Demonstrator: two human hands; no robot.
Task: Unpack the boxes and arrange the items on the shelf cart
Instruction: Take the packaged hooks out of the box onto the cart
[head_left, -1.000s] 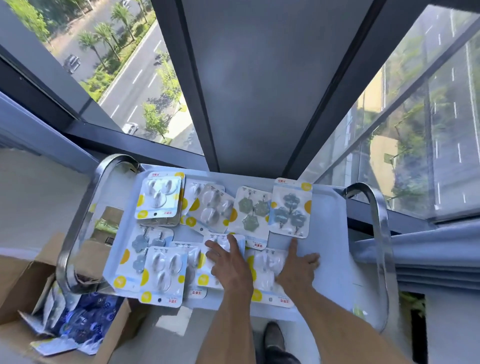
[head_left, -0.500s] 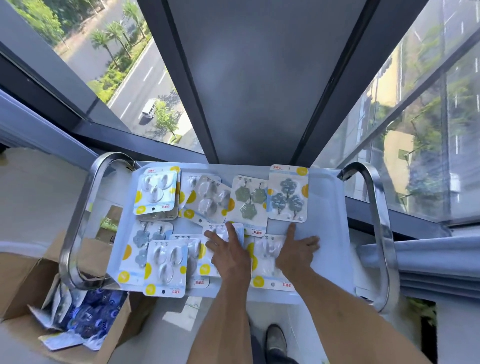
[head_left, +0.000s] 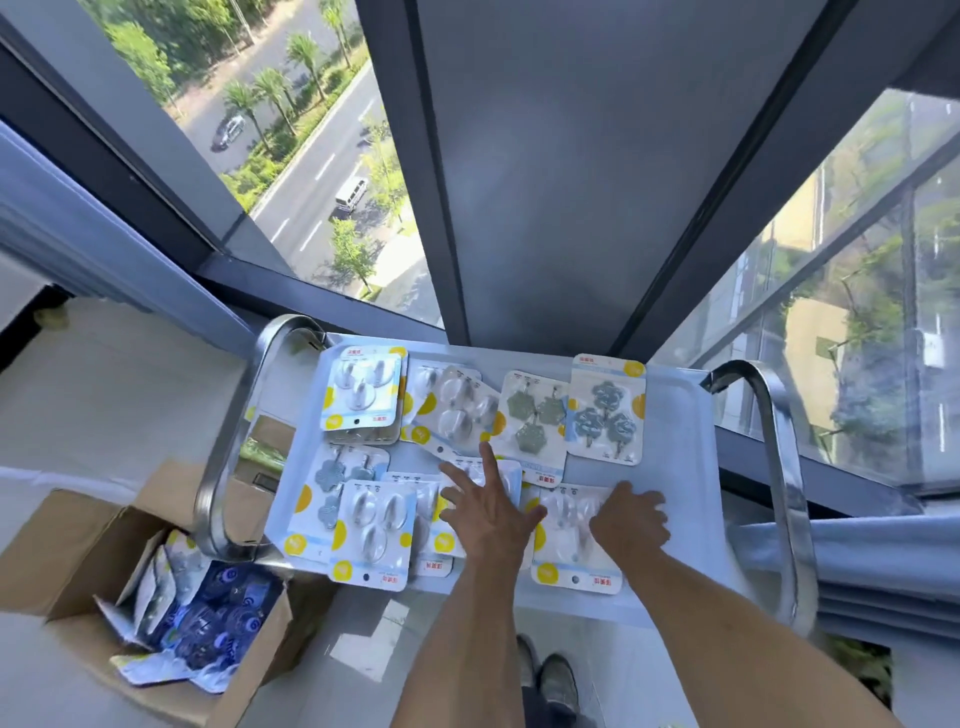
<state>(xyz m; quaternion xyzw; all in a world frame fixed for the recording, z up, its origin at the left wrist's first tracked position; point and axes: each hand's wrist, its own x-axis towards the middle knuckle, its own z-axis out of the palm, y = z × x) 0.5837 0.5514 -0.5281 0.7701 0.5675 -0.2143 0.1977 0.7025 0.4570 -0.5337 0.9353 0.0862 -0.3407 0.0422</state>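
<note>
pressing hook packs (head_left: 571, 540) flat on cart tray (head_left: 680, 467): left hand (head_left: 488, 512) splayed, right hand (head_left: 631, 522) flat; clear blisters, yellow dots.

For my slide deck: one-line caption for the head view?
Both hands, left and right, press hook packs flat on the cart tray.

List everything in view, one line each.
Hook packs: about nine or ten, white-and-yellow cards with clear, grey or blue hooks, overlapping on the cart top.
Cart: one, pale blue tray with two steel handles, by the window.
Box: one, brown cardboard, open, on the floor at lower left.
Blue packs: several, in the box.
Blinds: pale blue, right of the cart.
Shoes: dark, below the cart.
Left hand: flat, fingers spread on the packs.
Right hand: resting on the near right pack.
</note>
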